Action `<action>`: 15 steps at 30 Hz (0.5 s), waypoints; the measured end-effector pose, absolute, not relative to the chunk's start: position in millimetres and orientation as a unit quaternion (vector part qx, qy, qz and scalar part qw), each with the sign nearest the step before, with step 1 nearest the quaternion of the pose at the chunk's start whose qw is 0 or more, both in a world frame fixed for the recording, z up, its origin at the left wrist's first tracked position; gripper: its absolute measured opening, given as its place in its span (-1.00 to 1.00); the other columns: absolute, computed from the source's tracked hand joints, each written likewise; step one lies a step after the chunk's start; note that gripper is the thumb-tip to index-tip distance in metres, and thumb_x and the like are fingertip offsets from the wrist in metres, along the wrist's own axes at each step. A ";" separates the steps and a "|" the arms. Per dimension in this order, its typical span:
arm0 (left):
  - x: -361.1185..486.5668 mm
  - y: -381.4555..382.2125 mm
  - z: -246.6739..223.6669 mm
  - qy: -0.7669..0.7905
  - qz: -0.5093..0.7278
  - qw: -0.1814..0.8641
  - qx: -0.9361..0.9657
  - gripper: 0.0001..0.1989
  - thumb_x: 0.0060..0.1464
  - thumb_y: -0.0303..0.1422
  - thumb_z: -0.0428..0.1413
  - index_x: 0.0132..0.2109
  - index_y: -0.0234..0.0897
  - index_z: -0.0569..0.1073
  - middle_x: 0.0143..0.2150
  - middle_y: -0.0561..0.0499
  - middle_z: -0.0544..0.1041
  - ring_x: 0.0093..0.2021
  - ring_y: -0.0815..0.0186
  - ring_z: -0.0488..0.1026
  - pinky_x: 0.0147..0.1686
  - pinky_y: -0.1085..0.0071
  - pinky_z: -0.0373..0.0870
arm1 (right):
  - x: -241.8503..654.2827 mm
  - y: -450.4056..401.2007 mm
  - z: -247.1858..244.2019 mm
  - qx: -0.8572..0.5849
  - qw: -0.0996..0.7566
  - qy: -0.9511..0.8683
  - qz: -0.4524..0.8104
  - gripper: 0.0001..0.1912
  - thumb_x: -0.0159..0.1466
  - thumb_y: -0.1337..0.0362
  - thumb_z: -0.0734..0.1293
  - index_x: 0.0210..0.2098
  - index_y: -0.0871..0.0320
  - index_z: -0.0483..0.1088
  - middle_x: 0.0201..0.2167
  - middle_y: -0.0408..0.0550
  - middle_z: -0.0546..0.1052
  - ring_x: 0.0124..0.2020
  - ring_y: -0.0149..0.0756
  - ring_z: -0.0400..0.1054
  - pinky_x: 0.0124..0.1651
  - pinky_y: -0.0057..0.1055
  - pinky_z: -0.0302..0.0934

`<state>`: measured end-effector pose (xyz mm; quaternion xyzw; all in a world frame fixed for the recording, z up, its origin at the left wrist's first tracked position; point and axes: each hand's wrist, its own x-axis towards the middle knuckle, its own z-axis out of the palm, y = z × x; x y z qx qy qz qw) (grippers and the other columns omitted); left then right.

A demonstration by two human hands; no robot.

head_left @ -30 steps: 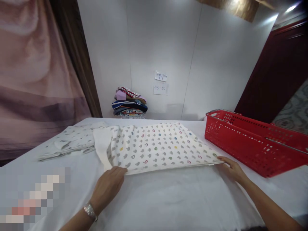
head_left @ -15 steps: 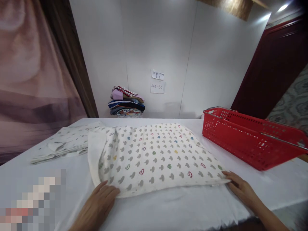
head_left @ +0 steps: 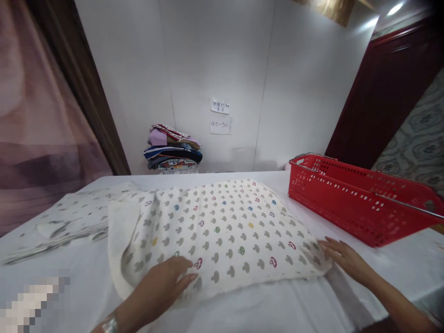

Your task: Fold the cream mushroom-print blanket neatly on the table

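Smooth cloth [head_left: 225,236] lightly without dragging, hem parallel to near table [head_left: 398,266] edge | open at left hand [head_left: 157,284] | at right hand [head_left: 348,263], cannot tell if pinching corner

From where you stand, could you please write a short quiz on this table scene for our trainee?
1. Where is the red plastic basket relative to the white cloth printed with small mushrooms?
A) On top of it
B) To its right
C) Underneath it

2. True or false: the person's bare left hand is over the near left part of that printed cloth.

3. Fill in the missing number: the lower rectangular white paper sign on the pale, smooth wall reads "___-50".

Key: 1. B; 2. True; 3. 45
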<state>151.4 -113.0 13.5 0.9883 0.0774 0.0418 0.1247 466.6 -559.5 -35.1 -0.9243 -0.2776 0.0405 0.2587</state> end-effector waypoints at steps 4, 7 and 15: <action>214.7 -130.2 1.8 -0.037 0.066 0.116 0.990 -0.67 0.16 -0.18 -0.04 -0.01 -0.16 0.44 0.08 -0.05 0.44 0.05 0.20 0.39 0.02 0.23 0.36 | 499.9 -495.8 -5.6 -0.895 0.345 -0.284 0.010 -0.63 0.18 -0.03 0.20 -0.26 0.05 0.51 -0.17 -0.02 0.55 -0.11 -0.07 0.41 -0.04 -0.20 0.27; 247.4 -140.6 -25.1 -0.076 0.106 0.090 0.987 -0.57 0.13 -0.15 0.01 0.12 -0.16 0.35 0.21 -0.07 0.31 0.20 0.13 0.24 0.15 0.06 0.23 | 538.1 -434.9 4.7 -0.879 0.415 -0.231 0.030 -0.75 0.16 0.14 0.23 -0.38 0.14 0.48 -0.33 -0.03 0.56 -0.34 -0.23 0.45 -0.25 -0.36 0.33; 259.3 -135.3 -69.5 -0.130 0.198 0.024 0.971 -0.41 0.15 -0.15 -0.02 0.30 -0.08 0.07 0.26 0.01 0.23 0.21 0.16 0.22 0.14 0.20 0.28 | 658.6 -310.4 -6.9 -0.916 0.369 -0.153 0.034 -0.84 0.13 0.33 0.24 -0.44 0.22 0.46 -0.57 -0.10 0.49 -0.56 -0.41 0.33 -0.51 -0.54 0.14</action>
